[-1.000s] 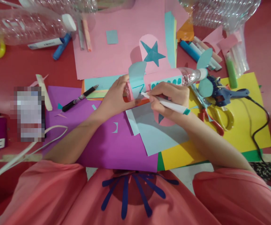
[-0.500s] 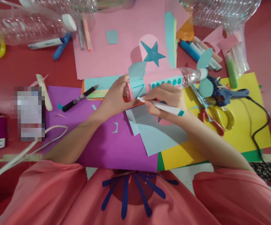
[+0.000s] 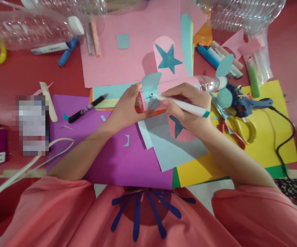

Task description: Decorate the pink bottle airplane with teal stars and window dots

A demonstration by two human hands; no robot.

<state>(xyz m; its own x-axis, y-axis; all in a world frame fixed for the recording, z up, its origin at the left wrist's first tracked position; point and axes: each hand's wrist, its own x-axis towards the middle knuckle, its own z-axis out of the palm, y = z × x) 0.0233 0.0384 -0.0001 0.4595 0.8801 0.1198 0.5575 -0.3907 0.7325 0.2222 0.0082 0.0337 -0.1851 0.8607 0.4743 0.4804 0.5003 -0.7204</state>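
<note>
Marker tip on paper: my right hand (image 3: pixel 189 108) is closed around a white marker (image 3: pixel 181 105) with a teal end, and its tip touches the light blue paper fin (image 3: pixel 150 85) just right of the frame's centre. That fin is stuck to the pink-wrapped plastic bottle (image 3: pixel 207 83), which lies on its side across the middle of the picture with its neck pointing right. My left hand (image 3: pixel 126 108) clasps the bottle's wrapped left end, fingers curled over the pink paper, thumb underneath.

Two more blue paper blades sit at the bottle's cap end, right of centre. Just below and right of them I see a blue glue gun (image 3: pixel 243 102) lying on a yellow sheet (image 3: pixel 274 144), with its black cord looping down the right side, and yellow-handled scissors (image 3: pixel 241 127) beside it. Under my right wrist lies a grey-blue sheet (image 3: pixel 174 151) bearing a pink piece with a teal star. A second star piece (image 3: pixel 167 58) rests on the large pink sheet (image 3: pixel 128 61) above the bottle. A black pen (image 3: pixel 86 108) lies on the purple sheet (image 3: pixel 117 154), left of centre. Clear empty bottles (image 3: pixel 30 29) fill the upper left.
</note>
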